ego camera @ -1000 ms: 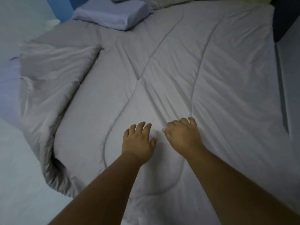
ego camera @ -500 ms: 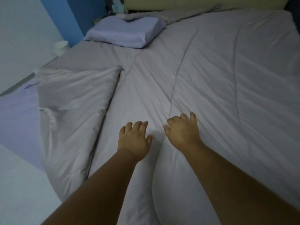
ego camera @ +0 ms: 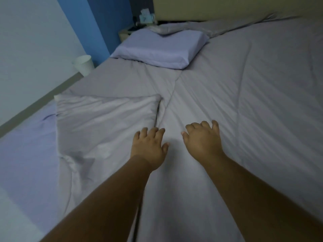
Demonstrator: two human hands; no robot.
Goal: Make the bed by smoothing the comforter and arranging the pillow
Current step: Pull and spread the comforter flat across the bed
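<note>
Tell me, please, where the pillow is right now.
In the head view, the pillow lies far left on the comforter, just before the headboard.

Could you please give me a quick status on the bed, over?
Both open: left hand, right hand resting on comforter. Its left corner folded back, sheet showing. Untouched pillow at head end. Nothing in the way.

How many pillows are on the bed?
1: the lavender pillow lies at the far left, near the headboard. Others may hide under the comforter bunched behind it.
</note>
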